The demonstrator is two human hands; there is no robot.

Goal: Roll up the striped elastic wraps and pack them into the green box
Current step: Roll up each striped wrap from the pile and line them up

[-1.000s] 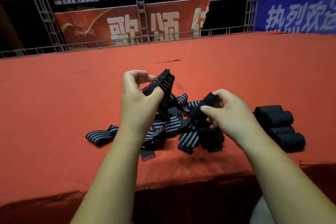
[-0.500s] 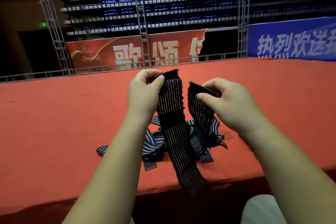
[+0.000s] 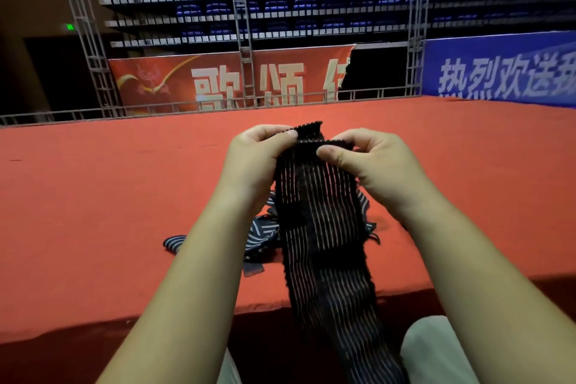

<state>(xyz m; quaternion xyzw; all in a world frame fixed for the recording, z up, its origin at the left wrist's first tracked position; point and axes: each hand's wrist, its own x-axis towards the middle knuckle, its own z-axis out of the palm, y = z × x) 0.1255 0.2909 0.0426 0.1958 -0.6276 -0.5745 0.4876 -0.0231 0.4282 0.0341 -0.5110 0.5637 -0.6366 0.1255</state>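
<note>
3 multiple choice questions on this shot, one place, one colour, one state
1. Where is the pile of loose wraps? A on the lap B on the table, behind the held wrap C in a box
2. What colour is the table? A blue B green C red
3. The held wrap is: A rolled tight B hanging unrolled C lying flat
Answers: 1 B, it lies on the table beyond the hanging strip; 2 C, the table shows red; 3 B, left hand and right hand pinch its top end and the rest hangs down.
</note>
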